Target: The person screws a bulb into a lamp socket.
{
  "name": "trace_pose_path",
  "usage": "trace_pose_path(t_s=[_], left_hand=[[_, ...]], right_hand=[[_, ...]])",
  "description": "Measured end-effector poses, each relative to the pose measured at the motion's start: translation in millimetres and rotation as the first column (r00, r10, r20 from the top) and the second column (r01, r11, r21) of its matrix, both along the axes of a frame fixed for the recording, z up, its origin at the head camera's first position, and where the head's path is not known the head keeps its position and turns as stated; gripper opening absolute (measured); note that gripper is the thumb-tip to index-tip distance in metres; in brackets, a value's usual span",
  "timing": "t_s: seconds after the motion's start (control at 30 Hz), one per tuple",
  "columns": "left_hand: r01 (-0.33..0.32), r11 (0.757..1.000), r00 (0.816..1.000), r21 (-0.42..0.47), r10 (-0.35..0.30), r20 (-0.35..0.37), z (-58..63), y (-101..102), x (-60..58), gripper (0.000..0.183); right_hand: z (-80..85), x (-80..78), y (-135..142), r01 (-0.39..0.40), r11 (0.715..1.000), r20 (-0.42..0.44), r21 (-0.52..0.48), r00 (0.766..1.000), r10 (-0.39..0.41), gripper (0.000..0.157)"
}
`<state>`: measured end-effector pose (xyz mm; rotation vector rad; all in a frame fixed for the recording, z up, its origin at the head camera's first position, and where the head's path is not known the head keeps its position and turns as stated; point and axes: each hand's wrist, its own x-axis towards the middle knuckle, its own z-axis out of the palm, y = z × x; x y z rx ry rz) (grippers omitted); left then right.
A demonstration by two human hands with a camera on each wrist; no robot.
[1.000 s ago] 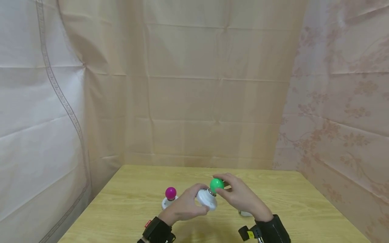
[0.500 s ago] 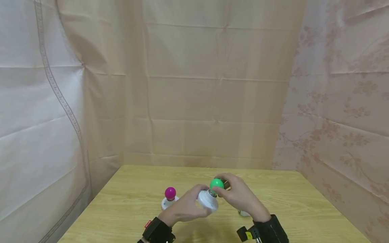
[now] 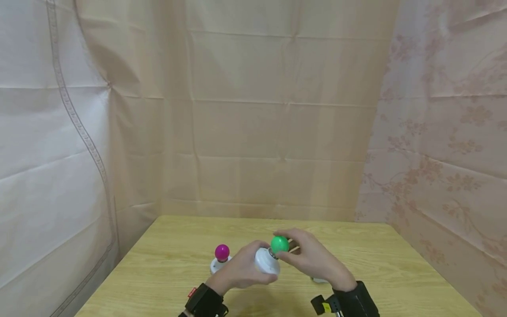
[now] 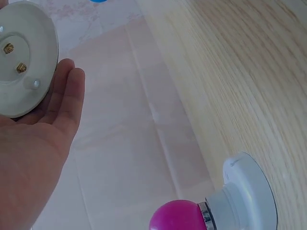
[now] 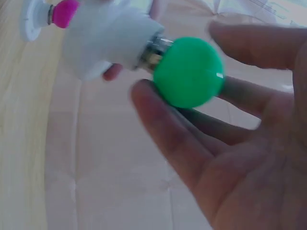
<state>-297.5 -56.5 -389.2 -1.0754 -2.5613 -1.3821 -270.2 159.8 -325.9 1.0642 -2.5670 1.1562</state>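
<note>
My left hand (image 3: pixel 247 267) grips a white lamp holder (image 3: pixel 266 261) by its round base, raised above the table and tilted to the right. In the left wrist view the underside of this lamp holder (image 4: pixel 26 88) shows two brass screws. A green light bulb (image 3: pixel 280 244) sits at the mouth of the lamp holder, part of its metal cap (image 5: pixel 152 51) still showing. My right hand (image 3: pixel 314 259) holds the bulb between thumb and fingers; in the right wrist view the thumb lies along its side and the other fingers curve around it.
A magenta bulb (image 3: pixel 222 252) in a second white lamp holder (image 3: pixel 216 266) stands on the wooden table (image 3: pixel 178 246), left of my hands. A pale object (image 3: pixel 319 279) lies partly hidden behind my right wrist. A beige curtain (image 3: pixel 253 132) hangs beyond the table.
Both hands, with the lamp holder and green bulb, have shifted slightly left. The right fingers have changed their position around the bulb a little. The magenta bulb has stayed put.
</note>
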Motion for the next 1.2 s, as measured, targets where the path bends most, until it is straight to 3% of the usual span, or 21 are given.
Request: trace_pose_path(t_s=[0.1, 0.2, 0.47, 0.77, 1.2], left_hand=[[-0.002, 1.000, 1.000, -0.019, 0.002, -0.008, 0.6, -1.2, -0.4, 0.068], [-0.008, 0.999, 1.000, -0.037, 0.007, -0.020, 1.1, -1.7, -0.6, 0.069], [0.013, 0.999, 0.999, -0.038, -0.014, -0.034, 0.7, -1.9, -0.6, 0.067], [0.028, 0.999, 0.999, -0.036, -0.028, -0.028, -0.9, -1.5, -1.3, 0.066], [0.013, 0.999, 1.000, -0.036, -0.014, -0.013, 0.4, -0.1, 0.5, 0.066]], right_hand=[[1.8, 1.0, 3.7, -0.054, 0.998, 0.009, 0.033, 0.998, 0.054, 0.053], [2.6, 1.8, 6.5, -0.069, 0.995, -0.039, 0.068, 0.997, 0.072, 0.057], [0.0, 1.2, 7.8, -0.027, 0.995, -0.154, 0.100, 0.987, 0.042, 0.050], [-0.4, 0.5, 4.6, -0.069, 0.996, -0.086, 0.049, 0.994, 0.073, 0.051], [-3.2, -0.2, 0.2, 0.047, 0.999, -0.046, -0.004, 0.998, -0.047, 0.038]])
